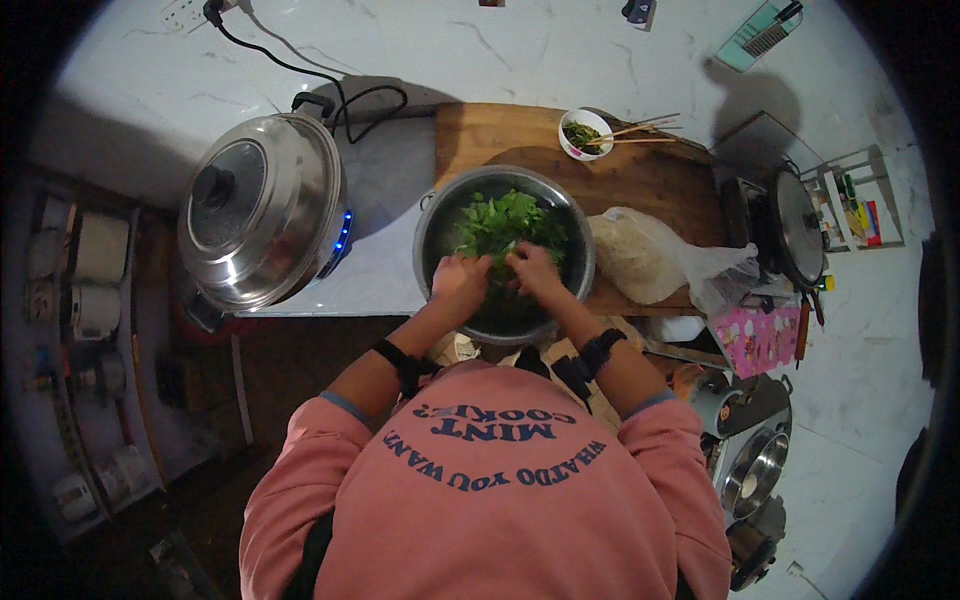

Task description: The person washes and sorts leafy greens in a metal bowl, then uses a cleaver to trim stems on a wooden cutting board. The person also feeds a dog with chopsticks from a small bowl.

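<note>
A round metal basin (579,225) stands in front of me, partly over a wooden board, with leafy greens (510,217) inside. My left hand (460,283) is in the basin at the left of the greens, its fingers curled against them. Beside it on the right, my right hand (535,271) is slightly blurred, and its fingers pinch at the stems. Both hands seem to hold some of the greens between them; the fingertips are partly hidden.
Left stands a large lidded steel pot (262,210) on a lit base. On the wooden board (495,135) are a white bowl (585,154) of greens with chopsticks (637,140) and a plastic bag (637,255) of pale food. A lidded pan (796,225) stands at right.
</note>
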`<state>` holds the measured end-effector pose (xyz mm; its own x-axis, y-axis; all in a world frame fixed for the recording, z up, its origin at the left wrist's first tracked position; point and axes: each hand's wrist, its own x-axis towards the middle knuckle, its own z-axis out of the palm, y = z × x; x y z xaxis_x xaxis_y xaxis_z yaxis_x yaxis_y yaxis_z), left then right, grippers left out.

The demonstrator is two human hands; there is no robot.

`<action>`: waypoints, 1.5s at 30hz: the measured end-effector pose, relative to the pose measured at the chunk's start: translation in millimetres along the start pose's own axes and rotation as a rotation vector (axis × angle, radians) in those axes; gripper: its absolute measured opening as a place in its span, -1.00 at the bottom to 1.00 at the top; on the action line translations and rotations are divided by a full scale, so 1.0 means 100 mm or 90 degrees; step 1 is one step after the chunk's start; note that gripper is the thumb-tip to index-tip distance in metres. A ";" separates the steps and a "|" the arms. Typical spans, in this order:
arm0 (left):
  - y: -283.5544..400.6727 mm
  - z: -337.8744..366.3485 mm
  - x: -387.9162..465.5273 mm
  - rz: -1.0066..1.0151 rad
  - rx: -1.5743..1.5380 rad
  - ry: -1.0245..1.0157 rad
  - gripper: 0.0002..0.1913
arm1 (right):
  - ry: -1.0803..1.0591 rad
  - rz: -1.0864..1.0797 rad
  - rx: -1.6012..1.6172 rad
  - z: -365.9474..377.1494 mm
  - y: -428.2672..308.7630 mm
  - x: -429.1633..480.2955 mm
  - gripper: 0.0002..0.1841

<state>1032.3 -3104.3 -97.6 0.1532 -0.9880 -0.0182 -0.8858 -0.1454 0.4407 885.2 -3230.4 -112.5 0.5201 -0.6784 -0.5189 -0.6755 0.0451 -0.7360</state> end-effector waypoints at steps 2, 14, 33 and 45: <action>-0.06 -0.03 0.01 -0.061 -0.038 -0.020 -0.78 | 0.196 -0.145 -0.317 -0.06 -0.02 0.08 -0.59; -0.24 0.07 0.00 -0.247 -0.191 -0.188 0.13 | 0.065 -0.261 -0.425 -0.18 0.02 0.75 -0.35; 0.04 0.11 0.08 0.070 0.074 -0.165 -0.40 | 0.087 -0.234 -0.434 -0.34 -0.06 -0.21 -0.56; -0.13 0.01 0.00 -0.006 0.173 -0.213 -0.48 | -0.068 -0.121 -0.062 -0.46 0.10 0.16 -0.56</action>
<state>1043.2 -3102.4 -104.1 0.0505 -0.9425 -0.3304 -0.9750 -0.1182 0.1880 862.6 -3274.2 -108.4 0.6918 -0.5861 -0.4218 -0.6047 -0.1510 -0.7820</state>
